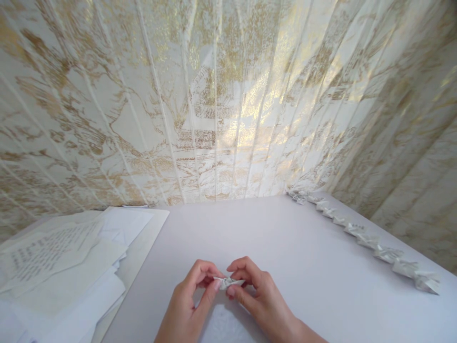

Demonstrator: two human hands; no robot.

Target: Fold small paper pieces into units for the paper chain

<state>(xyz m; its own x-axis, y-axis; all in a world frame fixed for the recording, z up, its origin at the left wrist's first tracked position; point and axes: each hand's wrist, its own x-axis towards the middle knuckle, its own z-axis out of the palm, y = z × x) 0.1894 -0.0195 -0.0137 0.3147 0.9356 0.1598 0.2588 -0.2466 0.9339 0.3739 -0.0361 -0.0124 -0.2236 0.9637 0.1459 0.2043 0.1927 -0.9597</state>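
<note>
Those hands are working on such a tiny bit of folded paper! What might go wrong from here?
The folded paper is small, so the left hand and right hand might crumple it by pinching too hard. The row of paper pieces near the table's right edge could be knocked out of line. The overlapping sheets might slide if brushed.

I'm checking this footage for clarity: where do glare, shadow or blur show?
Head view throughout: golden glare on the patterned backdrop, dimmer at far right; soft shadow on the tabletop below left hand and right hand; the folded paper they hold lacks crisp detail; lettering on the sheets is unreadably blurred.
</note>
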